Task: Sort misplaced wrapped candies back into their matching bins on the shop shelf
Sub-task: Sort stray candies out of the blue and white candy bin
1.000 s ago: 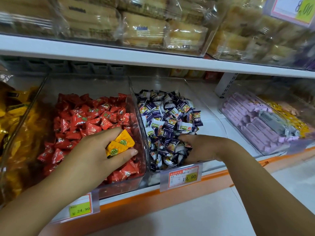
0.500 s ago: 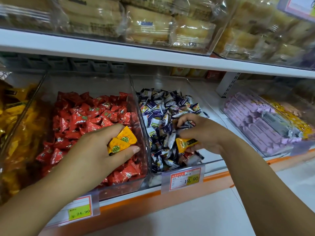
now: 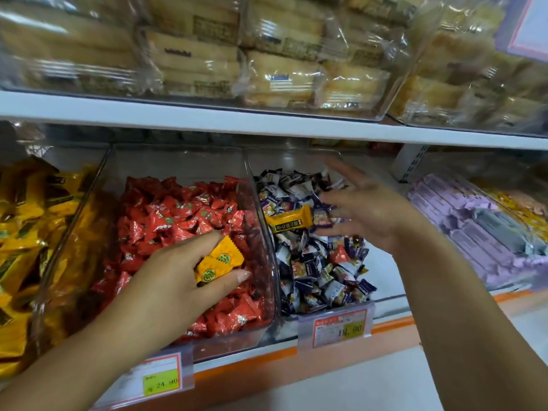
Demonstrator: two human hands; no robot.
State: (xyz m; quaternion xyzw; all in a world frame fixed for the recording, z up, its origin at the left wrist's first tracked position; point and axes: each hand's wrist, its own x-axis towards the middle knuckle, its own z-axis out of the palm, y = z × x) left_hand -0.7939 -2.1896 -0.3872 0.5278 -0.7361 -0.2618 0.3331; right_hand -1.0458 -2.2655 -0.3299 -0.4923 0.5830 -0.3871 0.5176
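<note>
My left hand hovers over the clear bin of red candies and pinches two yellow candies with green round marks. My right hand is over the bin of purple-and-white candies, its fingers straight and spread, holding nothing. A long yellow wrapped candy is just left of its fingertips, near that bin's left wall; whether it lies on the pile or is in the air I cannot tell. One red candy lies among the purple-and-white ones.
A bin of yellow-wrapped sweets stands at far left, and lilac packs fill a bin at right. Price tags hang on the shelf front. The upper shelf carries bagged cakes.
My right hand pulled the long yellow candy out of the purple-and-white pile, lifted, and has opened, letting it go. My left hand kept its two yellow candies over the red bin.
</note>
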